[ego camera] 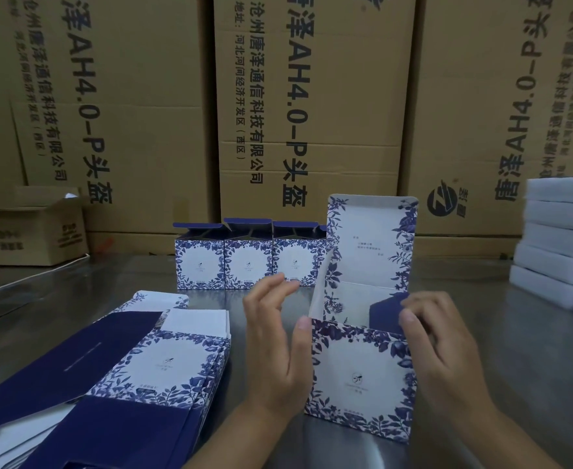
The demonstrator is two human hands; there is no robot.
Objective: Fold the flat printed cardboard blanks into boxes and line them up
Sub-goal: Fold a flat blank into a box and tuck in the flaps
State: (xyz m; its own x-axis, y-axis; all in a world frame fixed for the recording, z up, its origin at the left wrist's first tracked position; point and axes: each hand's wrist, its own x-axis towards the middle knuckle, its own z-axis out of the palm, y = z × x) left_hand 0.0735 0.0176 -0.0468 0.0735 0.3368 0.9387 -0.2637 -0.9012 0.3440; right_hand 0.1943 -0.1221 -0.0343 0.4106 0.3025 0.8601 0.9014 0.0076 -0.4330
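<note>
Left hand (274, 336) braces upright box (359, 377); right hand (447, 346) apparently pinches blue flap (384, 313).

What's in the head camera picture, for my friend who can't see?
Two hands fold a blue-flowered box on a metal table: the left hand steadies its side, the right hand curls over its dark blue flap. Three folded boxes stand behind; flat blanks lie left.

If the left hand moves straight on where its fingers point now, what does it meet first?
Probably the rightmost folded box in the back row: the left hand's straight fingers aim at its front face. Only bare table seems to lie between, though depth is unclear.
</note>
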